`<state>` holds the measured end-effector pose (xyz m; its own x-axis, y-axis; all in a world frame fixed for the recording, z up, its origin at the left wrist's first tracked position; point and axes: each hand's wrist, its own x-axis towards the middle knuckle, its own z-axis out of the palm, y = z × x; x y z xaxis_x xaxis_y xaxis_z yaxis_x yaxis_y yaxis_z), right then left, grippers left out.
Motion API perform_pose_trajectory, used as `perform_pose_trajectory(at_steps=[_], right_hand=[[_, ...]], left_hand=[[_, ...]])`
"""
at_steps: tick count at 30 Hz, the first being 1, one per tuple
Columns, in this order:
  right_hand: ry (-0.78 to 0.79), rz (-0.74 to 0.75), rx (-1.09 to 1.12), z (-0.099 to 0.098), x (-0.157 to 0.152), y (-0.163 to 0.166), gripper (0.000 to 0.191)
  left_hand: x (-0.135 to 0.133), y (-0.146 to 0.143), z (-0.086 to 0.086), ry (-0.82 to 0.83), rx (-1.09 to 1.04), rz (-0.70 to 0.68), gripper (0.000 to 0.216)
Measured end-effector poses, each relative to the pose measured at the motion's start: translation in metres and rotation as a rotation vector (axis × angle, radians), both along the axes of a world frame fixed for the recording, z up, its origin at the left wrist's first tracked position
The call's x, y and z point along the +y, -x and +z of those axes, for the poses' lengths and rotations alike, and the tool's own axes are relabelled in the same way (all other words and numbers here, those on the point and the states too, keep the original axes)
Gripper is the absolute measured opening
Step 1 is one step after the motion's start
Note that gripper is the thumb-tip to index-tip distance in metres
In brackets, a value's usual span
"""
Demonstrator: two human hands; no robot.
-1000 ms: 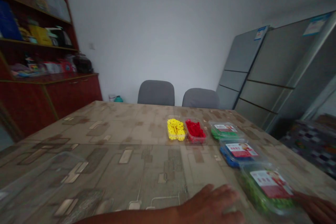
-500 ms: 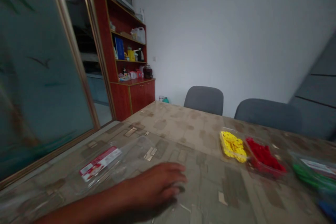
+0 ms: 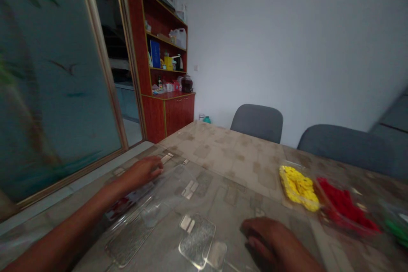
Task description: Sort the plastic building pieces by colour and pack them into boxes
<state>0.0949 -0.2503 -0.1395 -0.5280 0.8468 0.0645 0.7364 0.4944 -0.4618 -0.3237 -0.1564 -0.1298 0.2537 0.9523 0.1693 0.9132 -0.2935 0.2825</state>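
Observation:
My left hand [image 3: 143, 172] reaches out over the far end of an empty clear plastic box [image 3: 165, 195] with a red and white label; its fingers curl onto the box's edge. Near me my right hand [image 3: 269, 238] rests palm down on the patterned table [image 3: 223, 157] with its fingers bent, nothing visible in it. Just left of that hand lies a small clear lid or tray [image 3: 197, 242]. To the right stand an open tray of yellow pieces [image 3: 298, 187] and one of red pieces [image 3: 342, 206].
A box with green pieces [image 3: 397, 225] shows at the right edge. Two grey chairs [image 3: 258, 121] stand behind the table. A red shelf cabinet [image 3: 162, 76] and a glass sliding door [image 3: 57, 85] are on the left.
The view has swung left. My left hand has moved from the table's middle out to the clear box at the left. My right hand has come into view, resting on the table.

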Motion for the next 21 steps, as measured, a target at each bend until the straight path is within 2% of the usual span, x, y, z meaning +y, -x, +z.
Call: perform_pose_trajectory(at_steps=[5,9,13,16,18,21], right_hand=[[0.035,-0.282,0.142,-0.008,0.016,-0.008,0.038],[-0.093,-0.526,0.131,-0.012,0.029,-0.035,0.047],[-0.159,-0.755,0.031,-0.011,0.038,-0.065,0.055],[-0.152,-0.818,-0.010,-0.009,0.041,-0.079,0.055],[-0.147,-0.832,-0.030,-0.008,0.042,-0.084,0.054],[-0.124,-0.848,-0.067,-0.006,0.043,-0.086,0.049]], left_hand=[[0.011,-0.008,-0.021,-0.083,0.022,-0.056,0.044],[0.007,-0.030,-0.026,-0.145,-0.024,-0.148,0.043],[-0.015,-0.072,-0.027,-0.143,-0.121,-0.314,0.033],[-0.027,-0.108,-0.025,-0.144,-0.176,-0.449,0.030],[-0.027,-0.135,-0.019,-0.155,-0.202,-0.550,0.032],[-0.012,-0.188,-0.005,-0.145,-0.251,-0.682,0.037]])
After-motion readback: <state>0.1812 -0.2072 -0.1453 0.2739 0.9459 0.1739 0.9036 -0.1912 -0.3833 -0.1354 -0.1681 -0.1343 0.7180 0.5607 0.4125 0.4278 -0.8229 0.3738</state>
